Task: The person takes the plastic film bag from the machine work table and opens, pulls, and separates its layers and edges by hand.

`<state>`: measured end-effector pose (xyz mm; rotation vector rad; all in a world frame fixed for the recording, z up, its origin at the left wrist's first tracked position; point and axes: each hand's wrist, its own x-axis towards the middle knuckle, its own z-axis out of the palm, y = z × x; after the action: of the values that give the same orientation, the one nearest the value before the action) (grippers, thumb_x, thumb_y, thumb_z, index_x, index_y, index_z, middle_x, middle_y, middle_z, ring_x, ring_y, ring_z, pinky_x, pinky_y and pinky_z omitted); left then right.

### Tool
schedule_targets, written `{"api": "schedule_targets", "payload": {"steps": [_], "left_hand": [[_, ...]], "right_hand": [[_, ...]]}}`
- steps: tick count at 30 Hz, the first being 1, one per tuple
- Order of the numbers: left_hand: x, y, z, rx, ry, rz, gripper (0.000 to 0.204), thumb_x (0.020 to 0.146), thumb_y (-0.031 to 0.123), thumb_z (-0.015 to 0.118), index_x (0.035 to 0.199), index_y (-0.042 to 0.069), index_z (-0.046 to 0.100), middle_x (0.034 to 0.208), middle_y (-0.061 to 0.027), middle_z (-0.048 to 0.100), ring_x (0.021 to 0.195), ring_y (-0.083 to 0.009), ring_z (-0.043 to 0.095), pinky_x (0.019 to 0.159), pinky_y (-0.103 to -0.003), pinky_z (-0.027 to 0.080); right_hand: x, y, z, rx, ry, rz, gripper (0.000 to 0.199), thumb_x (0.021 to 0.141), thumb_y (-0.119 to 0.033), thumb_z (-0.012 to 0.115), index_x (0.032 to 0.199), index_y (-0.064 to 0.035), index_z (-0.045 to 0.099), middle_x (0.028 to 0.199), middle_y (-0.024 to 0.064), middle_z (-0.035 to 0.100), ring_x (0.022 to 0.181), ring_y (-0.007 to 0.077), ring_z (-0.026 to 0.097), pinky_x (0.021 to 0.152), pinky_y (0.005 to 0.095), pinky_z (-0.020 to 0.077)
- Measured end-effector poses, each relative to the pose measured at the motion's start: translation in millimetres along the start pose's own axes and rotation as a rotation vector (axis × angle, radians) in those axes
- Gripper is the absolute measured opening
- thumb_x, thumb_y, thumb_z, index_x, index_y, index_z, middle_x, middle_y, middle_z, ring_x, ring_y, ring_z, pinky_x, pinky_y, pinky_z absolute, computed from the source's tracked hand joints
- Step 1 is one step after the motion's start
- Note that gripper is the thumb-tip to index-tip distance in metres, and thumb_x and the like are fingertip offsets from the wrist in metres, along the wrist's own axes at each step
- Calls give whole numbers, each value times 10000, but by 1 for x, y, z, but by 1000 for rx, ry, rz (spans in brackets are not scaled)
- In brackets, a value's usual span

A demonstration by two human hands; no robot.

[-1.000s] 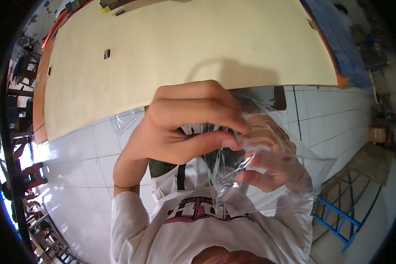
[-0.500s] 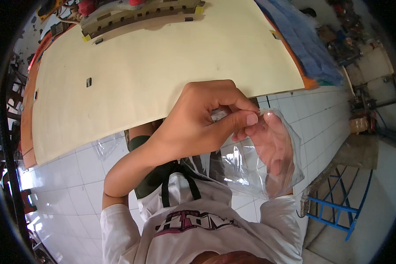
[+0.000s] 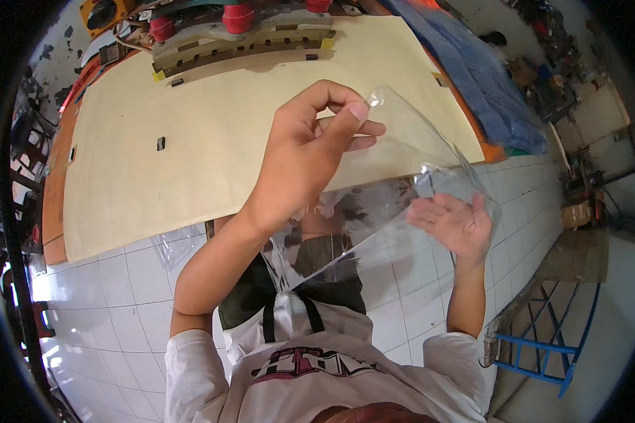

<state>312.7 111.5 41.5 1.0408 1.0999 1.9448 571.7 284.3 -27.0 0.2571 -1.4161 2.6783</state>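
A large clear plastic bag (image 3: pixel 391 187) hangs in front of me, stretched between my hands and over my lap. My left hand (image 3: pixel 314 134) pinches its upper corner between thumb and forefinger, above the front edge of the cream table board (image 3: pixel 190 148). The other fingers of that hand are loosely bent. Lower and to the right, my right hand (image 3: pixel 453 224) has its palm turned up and its fingers apart. Film shows around that hand, but I cannot tell whether it is inside the bag or behind it.
A long metal bar (image 3: pixel 243 53) with red knobs (image 3: pixel 238 19) lies across the table's far side. Blue sheeting (image 3: pixel 466 84) covers the right edge. Another clear plastic piece (image 3: pixel 176 247) hangs at the front left. A blue metal frame (image 3: pixel 543 345) stands at lower right.
My left hand has risen and moved left, pulling the bag's corner up and widening the film. My right hand no longer meets the left; its fingers have opened.
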Motion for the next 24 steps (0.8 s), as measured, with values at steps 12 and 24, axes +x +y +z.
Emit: {"api": "schedule_targets", "payload": {"steps": [12,24], "left_hand": [[-7,-15,-16,-70,55,-119,128,1003,143,513,990,19,544,1002,-82,607,1012,-232,660,874,-356,550],[-34,0,-36,28,-67,-222,357,855,121,557,1192,27,491,1169,-118,546,1107,-252,614,934,-380,497]], "right_hand": [[-64,-58,-47,-128,568,-375,377,985,-312,497,1209,-25,597,1031,161,693,893,297,682,949,533,447],[21,-169,66,-1141,460,12,200,925,-175,613,992,14,617,798,72,658,647,146,640,545,267,537]]}}
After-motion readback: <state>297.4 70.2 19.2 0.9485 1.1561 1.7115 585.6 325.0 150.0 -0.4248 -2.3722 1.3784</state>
